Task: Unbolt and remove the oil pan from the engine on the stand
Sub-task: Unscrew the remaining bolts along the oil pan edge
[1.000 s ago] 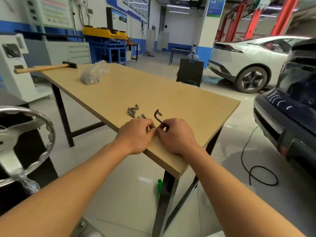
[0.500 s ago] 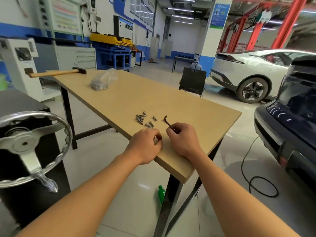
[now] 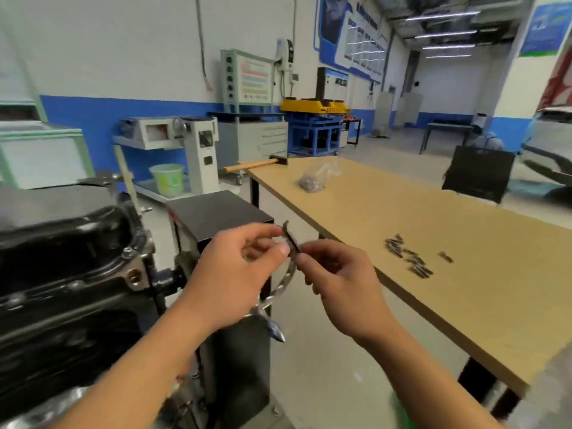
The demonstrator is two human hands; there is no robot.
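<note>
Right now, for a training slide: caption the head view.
Left hand and right hand pinch a black L-shaped hex key beside the glossy black oil pan.

Oil pan at 9 o'clock cut by edge; handwheel mostly behind left hand. Hex key part-hidden in fingers; bolts at 3 o'clock blurred.

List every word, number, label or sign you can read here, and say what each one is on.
Nothing here can be read and quoted.
On the coloured chart on the grey stand: rows of print, too blurred to read.
On the blue wall board: print too small and blurred.
On the blue poster on the pillar: blurred, unreadable.
On the hex key: no marking shows.
</note>
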